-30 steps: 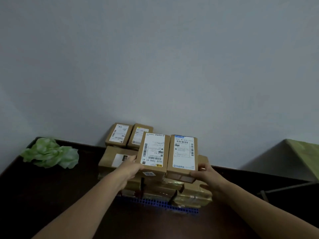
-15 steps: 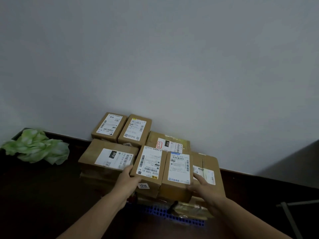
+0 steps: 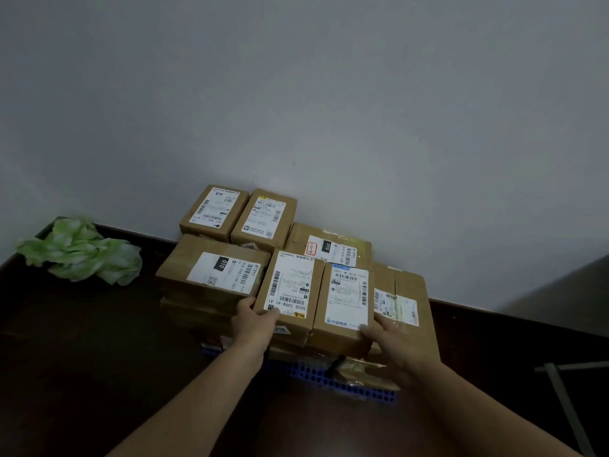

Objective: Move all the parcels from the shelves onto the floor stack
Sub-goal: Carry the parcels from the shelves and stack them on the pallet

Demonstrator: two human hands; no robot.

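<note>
Two at once, side by side on top of the floor stack of brown cardboard parcels (image 3: 191, 311). The left hand (image 3: 253, 319) curls round the seven o'clock corner of the small brown parcel with the barcode label (image 3: 290, 288). The right hand (image 3: 392, 341) clasps the five o'clock corner of the small brown parcel with the blue-topped label (image 3: 346, 298), and the two boxes touch along their long sides. They look seated on the layer beneath, so I'd call this delivery all but made, with only the letting go left. And the pile is well built: a wide brown box with a black 010 tag (image 3: 214, 275) at nine o'clock, a small brown white-labelled box (image 3: 214, 209) and its yellow-tipped twin (image 3: 263, 216) at eleven, a taped box with a red-edged sticker (image 3: 329, 245) at twelve, a big flat brown carton (image 3: 405, 301) at three, and a blue plastic grid pallet (image 3: 346, 382) at six. A crumpled green sheet (image 3: 82, 252) lies well apart at nine. No shelves in shot, so I cannot tell how many parcels remain there.
</note>
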